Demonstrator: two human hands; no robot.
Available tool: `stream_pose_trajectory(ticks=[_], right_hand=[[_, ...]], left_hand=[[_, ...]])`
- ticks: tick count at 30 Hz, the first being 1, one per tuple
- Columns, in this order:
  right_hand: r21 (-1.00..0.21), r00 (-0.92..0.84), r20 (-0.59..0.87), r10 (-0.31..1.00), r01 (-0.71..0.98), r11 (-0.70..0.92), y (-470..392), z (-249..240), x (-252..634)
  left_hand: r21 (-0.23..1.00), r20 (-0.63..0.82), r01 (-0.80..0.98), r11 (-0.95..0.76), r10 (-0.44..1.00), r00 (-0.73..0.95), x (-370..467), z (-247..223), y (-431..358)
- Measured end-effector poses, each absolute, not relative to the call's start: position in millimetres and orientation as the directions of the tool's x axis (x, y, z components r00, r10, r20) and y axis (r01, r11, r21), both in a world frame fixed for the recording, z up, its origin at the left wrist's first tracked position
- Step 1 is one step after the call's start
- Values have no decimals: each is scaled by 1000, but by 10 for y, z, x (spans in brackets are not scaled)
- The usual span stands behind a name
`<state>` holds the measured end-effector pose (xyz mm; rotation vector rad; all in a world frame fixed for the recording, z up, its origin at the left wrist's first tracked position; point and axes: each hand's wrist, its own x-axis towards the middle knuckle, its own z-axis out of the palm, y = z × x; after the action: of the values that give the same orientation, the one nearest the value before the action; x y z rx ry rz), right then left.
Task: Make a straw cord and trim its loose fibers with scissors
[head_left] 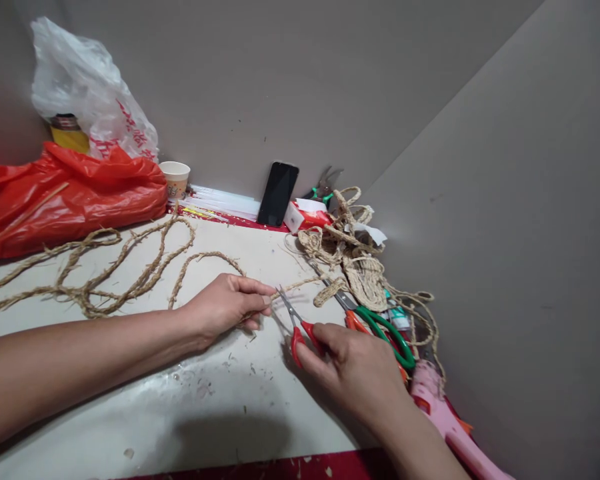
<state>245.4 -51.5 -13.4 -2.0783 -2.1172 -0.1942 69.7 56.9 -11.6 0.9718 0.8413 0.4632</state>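
Note:
My left hand (227, 307) pinches a strand of straw rope (130, 273) that trails leftward in loops across the white table (220, 407). The rope's short end runs right from my fingertips toward a heap of woven straw pieces (360, 267). My right hand (353, 367) grips small red-handled scissors (295, 323), whose blades are parted just beside the rope at my left fingertips. Green-handled scissors (380, 323) lie on the table right behind my right hand.
A red plastic bag (65, 193) and a white plastic bag (90, 93) sit at the back left, with a paper cup (175, 177), white sticks (220, 200) and a black phone (278, 193) leaning on the cardboard wall. A pink tool (445, 420) lies at the right edge.

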Motion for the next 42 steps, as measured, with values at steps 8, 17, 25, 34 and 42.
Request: stream_pose_trajectory(ticks=[8,17,25,34,42], right_hand=[[-228,-29,305,952,968,103,-518,-160,2541],[-979,274,43,961,204,-14,-421,-204,2441],[-986,390,-19,921,-160,47,-390,-219,2504],[-930,510,-75,857,-345,123,-371,-91,2642],[-851,469,-183,864,-515,100,-328,-94,2610]], left_hand=[[850,-419,-15,526,694,586,701,-76,583],[847,-375,-20,531,624,686,695,-82,483],[882,-357,101,460,514,780,686,-79,464],[906,-329,120,406,496,804,680,-57,449],[841,-310,65,537,381,871,635,-23,408]])
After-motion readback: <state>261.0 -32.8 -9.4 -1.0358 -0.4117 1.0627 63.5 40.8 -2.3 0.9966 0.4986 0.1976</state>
